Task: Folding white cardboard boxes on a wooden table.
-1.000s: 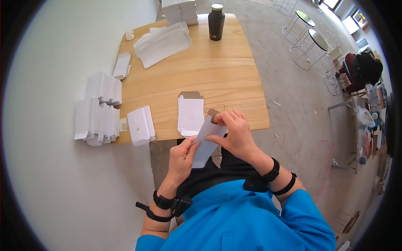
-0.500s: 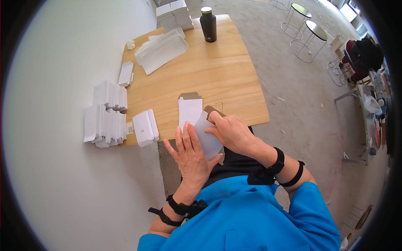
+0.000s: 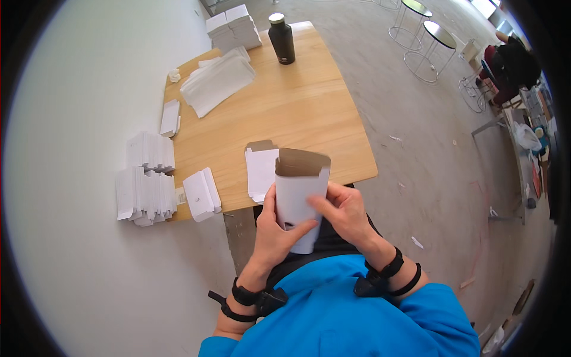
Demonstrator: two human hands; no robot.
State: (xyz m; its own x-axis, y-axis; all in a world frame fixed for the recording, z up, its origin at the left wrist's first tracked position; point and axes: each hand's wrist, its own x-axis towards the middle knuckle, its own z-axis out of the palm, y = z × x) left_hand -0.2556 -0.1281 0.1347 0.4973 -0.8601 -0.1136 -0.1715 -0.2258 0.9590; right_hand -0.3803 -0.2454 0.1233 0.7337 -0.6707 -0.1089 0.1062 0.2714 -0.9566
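Flat half a second ago, the white carton (image 3: 297, 196) has sprung open, its brown mouth upward, between both hands before the table's (image 3: 297, 101) near edge. In the head view, the left hand (image 3: 272, 237) wraps one side, thumb across the front; the right hand (image 3: 351, 217) holds the opposite edge, thumb blurred. Remaining fingers mostly hide from me behind.

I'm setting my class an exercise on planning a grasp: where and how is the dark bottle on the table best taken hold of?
Probably around the middle of the dark bottle, coming from its right side. It stands upright, and its body is wider than the neck below the pale cap. The white sheets and white stack lie to its left, so the right seems freer.
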